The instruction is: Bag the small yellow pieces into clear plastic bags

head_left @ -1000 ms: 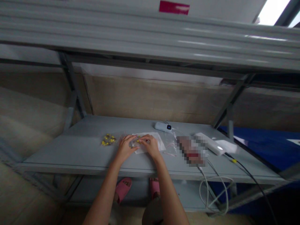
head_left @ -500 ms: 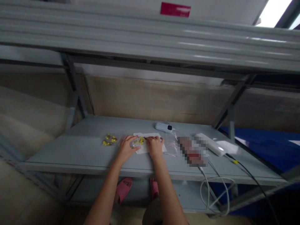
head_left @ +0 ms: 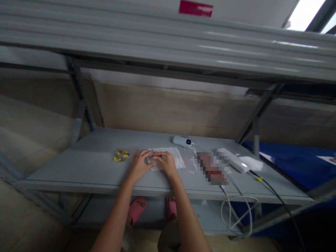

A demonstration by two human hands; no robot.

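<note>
My left hand (head_left: 141, 164) curves around a clear plastic bag (head_left: 149, 160), its thumb and fingers closed on the bag's side. My right hand (head_left: 168, 162) meets it from the right, thumb and fingertips drawn together at the bag; whatever they hold is too small to make out. Under both hands lies a white sheet (head_left: 177, 156). The yellow bits between the hands are now mostly covered by fingers. Left of my left hand, a small heap of yellow-and-dark pieces (head_left: 120, 155) rests on the grey shelf (head_left: 86, 164).
A white handheld device (head_left: 181, 141) stands behind the sheet. To the right lie another clear bag (head_left: 190, 161), a blurred-out phone-like object (head_left: 213, 168), a long white power bank-like block (head_left: 233, 161) and cables (head_left: 240, 224). A metal beam (head_left: 157, 45) crosses above the shelf.
My right hand has moved left from the yellow pieces on the sheet to the clear bag at my left hand. My left hand stays about where it was.
</note>
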